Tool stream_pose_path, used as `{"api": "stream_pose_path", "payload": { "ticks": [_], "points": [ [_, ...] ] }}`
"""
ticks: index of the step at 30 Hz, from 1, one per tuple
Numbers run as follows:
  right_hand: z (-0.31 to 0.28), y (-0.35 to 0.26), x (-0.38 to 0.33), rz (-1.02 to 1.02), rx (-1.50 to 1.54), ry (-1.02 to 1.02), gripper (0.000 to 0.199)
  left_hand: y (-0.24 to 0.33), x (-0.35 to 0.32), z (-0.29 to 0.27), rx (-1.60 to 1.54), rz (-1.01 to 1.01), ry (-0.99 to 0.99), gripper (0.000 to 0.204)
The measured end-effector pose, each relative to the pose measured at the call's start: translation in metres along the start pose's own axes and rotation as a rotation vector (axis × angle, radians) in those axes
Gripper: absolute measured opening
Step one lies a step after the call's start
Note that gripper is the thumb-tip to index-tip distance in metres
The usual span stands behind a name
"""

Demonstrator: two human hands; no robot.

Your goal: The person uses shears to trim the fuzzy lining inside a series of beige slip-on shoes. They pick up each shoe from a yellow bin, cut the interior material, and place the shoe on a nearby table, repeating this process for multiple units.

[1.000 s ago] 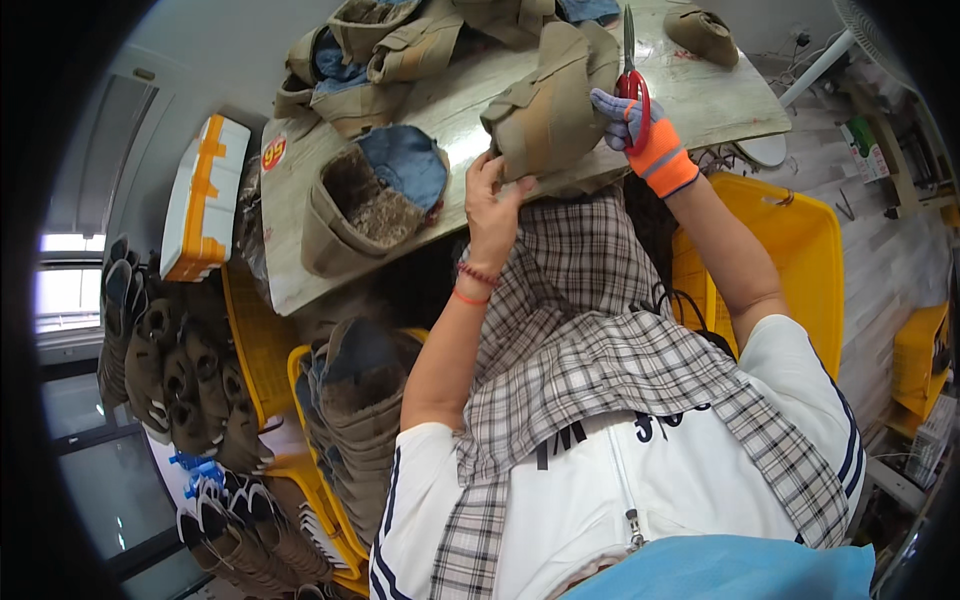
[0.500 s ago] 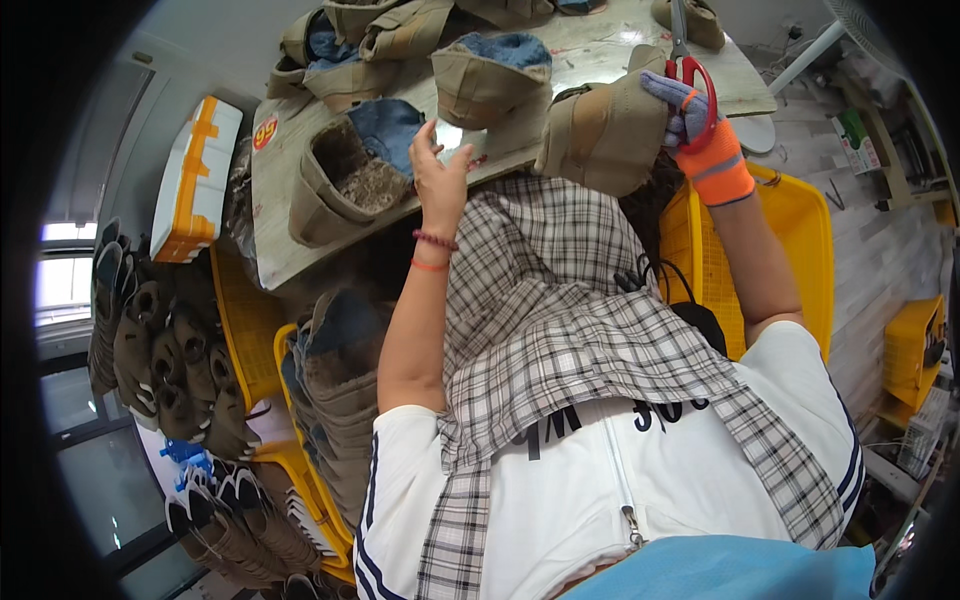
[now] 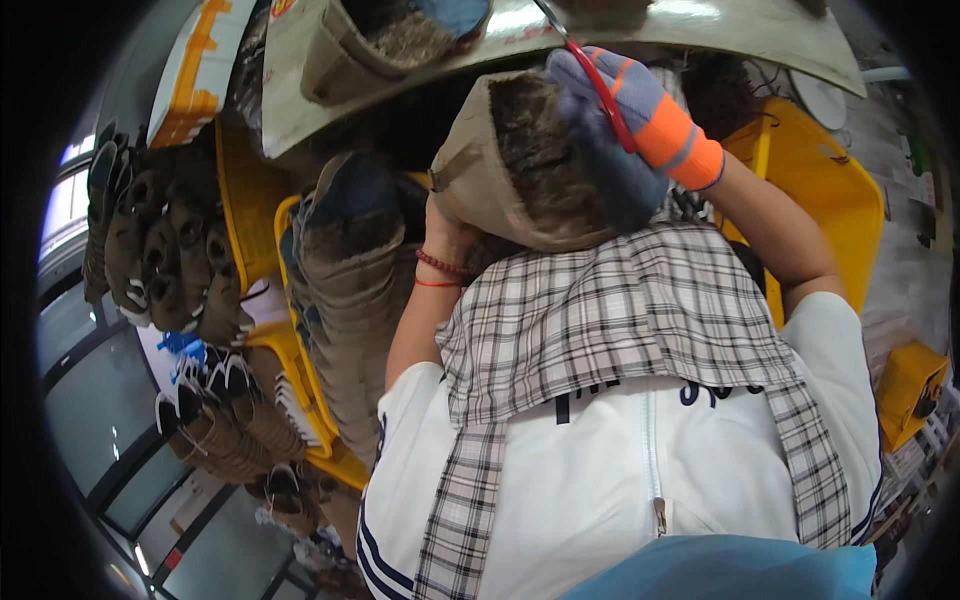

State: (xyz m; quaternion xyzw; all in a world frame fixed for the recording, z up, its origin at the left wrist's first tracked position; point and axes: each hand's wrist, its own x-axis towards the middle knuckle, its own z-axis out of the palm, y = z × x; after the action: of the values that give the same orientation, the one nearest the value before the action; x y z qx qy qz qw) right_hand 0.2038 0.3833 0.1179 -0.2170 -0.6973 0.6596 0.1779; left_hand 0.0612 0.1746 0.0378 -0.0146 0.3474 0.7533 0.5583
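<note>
A khaki shoe upper (image 3: 480,165) with brown fleece and blue lining is held tilted over my lap, its opening facing right. My left hand (image 3: 452,230) grips its left side from beneath; the fingers are hidden behind it. On my right hand (image 3: 635,115) is a grey and orange knit glove. That hand is closed around red-handled scissors (image 3: 612,112), blades pointing up and left, and lies against the upper's blue lining. Another fleece-lined shoe upper (image 3: 328,62) sits on the table (image 3: 300,122) just beyond.
Stacked uppers (image 3: 345,300) fill a yellow crate (image 3: 285,235) to my left. Brown shoes (image 3: 160,235) hang or stand further left, below a white box with orange tape (image 3: 200,80). A yellow basket (image 3: 845,190) stands at my right. My plaid apron (image 3: 560,310) covers my lap.
Both hands have come nearer my body with the khaki upper, taking it off the table edge and turning its opening toward view. My left hand, earlier free, now grips it. The view has tilted down.
</note>
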Motion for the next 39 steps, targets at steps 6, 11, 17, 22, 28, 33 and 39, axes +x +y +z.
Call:
{"api": "stream_pose_path", "payload": {
  "ticks": [6, 11, 17, 22, 28, 33, 39],
  "points": [
    [0.022, 0.031, -0.026, -0.037, -0.955, -0.136, 0.053, -0.003, -0.021, -0.054, 0.07, -0.018, 0.365, 0.038],
    [0.018, 0.05, -0.03, -0.175, -1.124, -0.22, 0.039, 0.009, -0.025, -0.053, 0.074, -0.117, 0.333, 0.037],
    [0.036, 0.055, -0.024, -0.231, -1.269, -0.322, 0.036, 0.027, -0.035, -0.072, 0.085, -0.431, 0.292, 0.024],
    [0.04, 0.057, -0.02, -0.171, -1.272, -0.409, 0.046, 0.027, -0.035, -0.075, 0.289, -0.34, 0.281, 0.026],
    [0.041, 0.045, -0.017, -0.123, -1.282, -0.443, 0.043, 0.015, -0.04, -0.096, 0.174, -0.242, 0.321, 0.031],
    [0.025, 0.037, -0.021, -0.225, -1.31, -0.347, 0.041, 0.01, -0.04, -0.128, 0.269, -0.188, 0.28, 0.036],
    [0.027, 0.042, -0.029, -0.38, -1.429, -0.413, 0.033, 0.01, -0.038, -0.112, 0.251, -0.186, 0.313, 0.031]
  ]
}}
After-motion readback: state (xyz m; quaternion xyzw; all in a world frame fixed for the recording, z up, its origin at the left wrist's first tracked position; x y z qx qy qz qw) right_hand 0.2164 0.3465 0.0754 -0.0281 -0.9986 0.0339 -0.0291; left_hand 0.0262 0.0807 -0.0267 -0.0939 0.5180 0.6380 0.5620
